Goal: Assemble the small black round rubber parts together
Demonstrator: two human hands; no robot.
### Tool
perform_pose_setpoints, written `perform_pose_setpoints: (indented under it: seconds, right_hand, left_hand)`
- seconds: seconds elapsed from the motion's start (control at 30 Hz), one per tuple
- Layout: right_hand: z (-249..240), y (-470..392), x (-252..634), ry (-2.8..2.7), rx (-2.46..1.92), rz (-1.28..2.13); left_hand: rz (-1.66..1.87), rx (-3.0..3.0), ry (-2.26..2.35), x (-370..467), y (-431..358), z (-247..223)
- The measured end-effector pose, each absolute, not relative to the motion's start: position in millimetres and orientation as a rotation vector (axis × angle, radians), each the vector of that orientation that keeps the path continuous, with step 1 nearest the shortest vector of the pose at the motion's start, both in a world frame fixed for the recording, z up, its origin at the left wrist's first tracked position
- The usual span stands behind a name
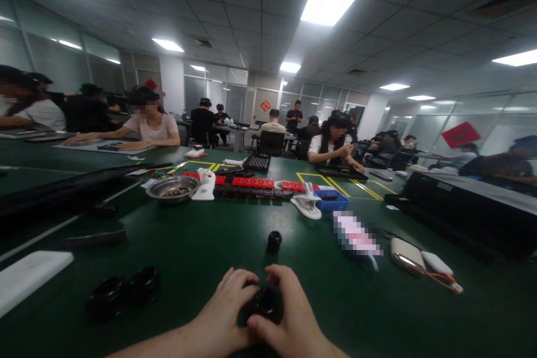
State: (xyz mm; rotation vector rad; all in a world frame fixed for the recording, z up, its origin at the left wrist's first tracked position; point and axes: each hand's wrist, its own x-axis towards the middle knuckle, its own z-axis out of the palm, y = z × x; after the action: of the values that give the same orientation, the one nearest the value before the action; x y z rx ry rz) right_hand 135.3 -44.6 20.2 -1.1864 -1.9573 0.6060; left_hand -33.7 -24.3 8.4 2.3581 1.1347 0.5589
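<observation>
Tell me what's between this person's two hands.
A glossy black rounded piece lies between the left hand and the right hand, as the head view shows.

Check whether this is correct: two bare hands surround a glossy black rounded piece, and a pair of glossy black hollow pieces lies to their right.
Wrong side: the head view shows the pair of glossy black hollow pieces left of the left hand and right hand, which surround the rounded piece.
</observation>
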Motion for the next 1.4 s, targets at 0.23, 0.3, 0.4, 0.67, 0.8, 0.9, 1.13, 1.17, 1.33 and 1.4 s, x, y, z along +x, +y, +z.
perform_pose_setpoints:
  seconds: [0.23, 0.3, 0.4, 0.67, 0.8, 0.9, 1.13, 1.17, 1.33, 1.4]
  right_hand:
    - [20, -45, 141, -2.069, -0.894, 0.693]
    - [18, -45, 140, -2.017, -0.999, 0.63]
    - [14, -43, 137, -1.91, -1.172, 0.562]
    - [22, -49, 144, -2.082, -0.915, 0.594]
    - [27, -51, 141, -1.963, -1.058, 0.517]
    - [26, -48, 137, -1.903, -1.205, 0.515]
    - [27, -51, 142, -2.078, -0.889, 0.686]
    - [28, -52, 142, -2.067, -0.921, 0.668]
    - [29, -50, 135, -1.944, -1.199, 0.537]
    - [28, -48, 135, -1.957, -1.228, 0.541]
  left_hand:
    - [0.553, 2.344, 1.135, -32, -26, 14]
    - [0.544, 2.357, 1.141, -32, -27, 16]
    - [0.57, 2.375, 1.162, -31, -29, 17]
    - [0.578, 2.372, 1.124, -33, -25, 9]
    - [0.566, 2.37, 1.133, -33, -25, 9]
    - [0.575, 2.372, 1.14, -32, -26, 10]
    - [0.587, 2.381, 1.12, -34, -24, 8]
    - [0.584, 2.381, 1.122, -34, -24, 7]
    - [0.562, 2.369, 1.119, -32, -25, 9]
    - [0.573, 2.371, 1.116, -32, -25, 10]
